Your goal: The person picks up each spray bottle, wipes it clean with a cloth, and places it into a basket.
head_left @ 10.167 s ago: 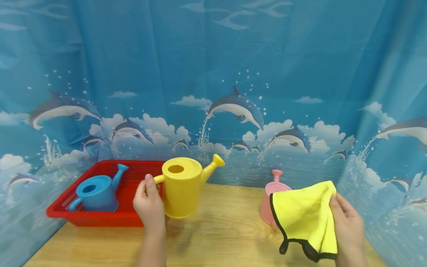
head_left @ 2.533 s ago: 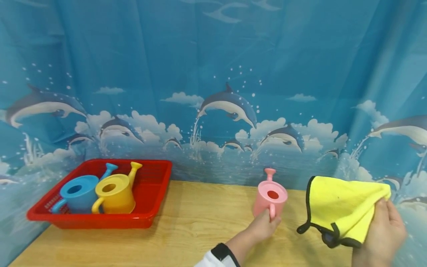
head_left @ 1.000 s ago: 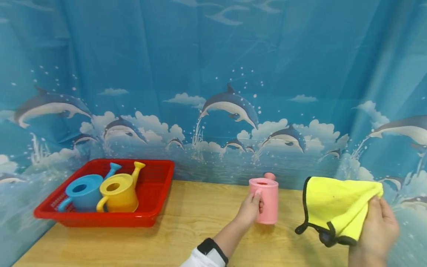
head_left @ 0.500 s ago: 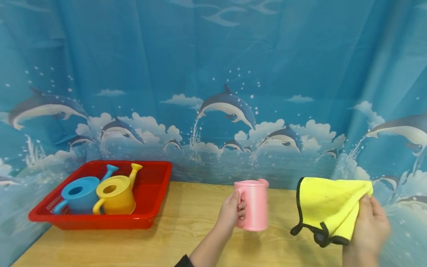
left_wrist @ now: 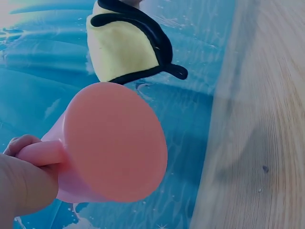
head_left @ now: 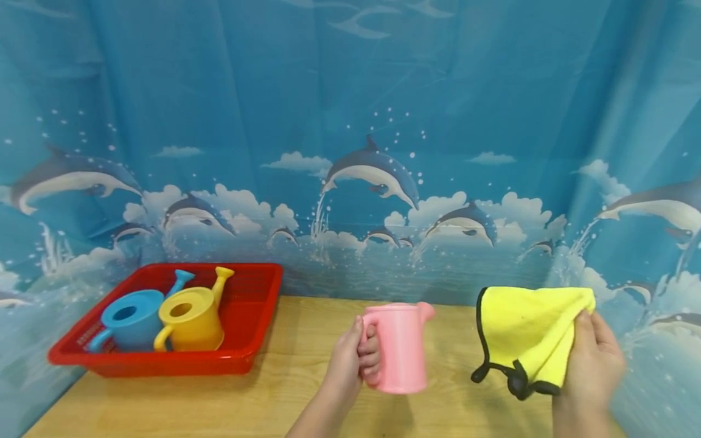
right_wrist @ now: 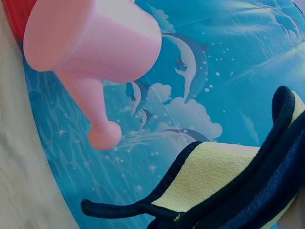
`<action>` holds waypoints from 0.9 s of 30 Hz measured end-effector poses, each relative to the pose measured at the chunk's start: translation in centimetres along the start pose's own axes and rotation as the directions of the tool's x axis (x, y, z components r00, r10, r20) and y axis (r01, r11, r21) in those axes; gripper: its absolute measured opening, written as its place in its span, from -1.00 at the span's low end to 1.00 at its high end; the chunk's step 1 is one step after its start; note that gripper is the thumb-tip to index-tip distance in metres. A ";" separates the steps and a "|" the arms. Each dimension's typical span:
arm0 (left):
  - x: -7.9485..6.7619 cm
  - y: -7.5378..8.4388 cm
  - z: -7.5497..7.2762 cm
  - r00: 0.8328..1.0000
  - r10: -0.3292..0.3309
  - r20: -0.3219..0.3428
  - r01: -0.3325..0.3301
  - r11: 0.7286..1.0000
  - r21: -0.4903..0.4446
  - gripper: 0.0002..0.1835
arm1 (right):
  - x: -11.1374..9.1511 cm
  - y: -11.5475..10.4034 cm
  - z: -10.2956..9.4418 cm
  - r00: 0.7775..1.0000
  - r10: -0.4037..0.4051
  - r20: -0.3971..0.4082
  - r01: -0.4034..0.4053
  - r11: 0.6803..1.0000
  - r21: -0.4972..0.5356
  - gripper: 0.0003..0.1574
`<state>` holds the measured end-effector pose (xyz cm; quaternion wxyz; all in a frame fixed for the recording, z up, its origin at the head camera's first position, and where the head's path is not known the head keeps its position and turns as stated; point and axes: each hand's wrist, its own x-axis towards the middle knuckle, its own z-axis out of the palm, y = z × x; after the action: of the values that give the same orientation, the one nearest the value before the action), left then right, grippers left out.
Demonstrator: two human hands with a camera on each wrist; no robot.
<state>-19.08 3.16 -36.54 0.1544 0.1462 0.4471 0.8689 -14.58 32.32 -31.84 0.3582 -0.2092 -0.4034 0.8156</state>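
My left hand [head_left: 348, 365] grips the handle of a pink watering can [head_left: 402, 350], its fingers curled through the loop. The can hangs above the table with its spout pointing right; its round base [left_wrist: 116, 143] faces the left wrist camera. A yellow cloth [head_left: 528, 334] with black edging and a small hanging loop drapes from my right hand [head_left: 594, 362], pinched at its upper corner. In the right wrist view the can's spout [right_wrist: 97, 107] points toward the cloth [right_wrist: 205, 176], with a gap between them.
On the left of the wooden table [head_left: 306, 401] stands a red basket [head_left: 252, 316]. Inside it a blue watering can [head_left: 134, 322] and a yellow watering can [head_left: 191, 322] sit side by side. A blue dolphin curtain [head_left: 350, 121] hangs behind.
The yellow watering can went from the left hand into the basket. The left hand then took the pink can by its handle, lifted it and brought it left and nearer. The cloth shifted slightly left.
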 end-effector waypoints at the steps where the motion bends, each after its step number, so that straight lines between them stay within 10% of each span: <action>1: -0.2 0.1 0.0 1.000 0.001 0.005 0.000 1.000 -0.016 -0.60 | -0.1 0.1 0.1 1.000 0.007 0.002 -0.007 1.000 -0.015 -0.55; 20: -1.6 0.6 0.8 0.999 0.028 0.036 -0.024 0.994 -0.104 -0.59 | -6.3 5.1 3.5 0.971 -0.114 0.210 0.172 0.943 -0.285 -0.47; 24: -1.9 0.2 1.1 0.999 -0.001 0.043 0.005 0.997 -0.082 -0.59 | -8.3 6.5 3.7 0.928 -0.224 0.299 0.330 0.867 -0.373 -0.58; 27: -2.1 0.1 1.3 0.999 -0.004 0.049 0.007 0.997 -0.078 -0.60 | -9.6 7.7 3.9 0.830 -0.363 0.423 0.526 0.762 -0.378 -0.67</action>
<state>-16.70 3.23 -35.99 0.1733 0.1601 0.4094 0.8813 -13.94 19.94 -35.25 0.4091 -0.0510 -0.6837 0.6022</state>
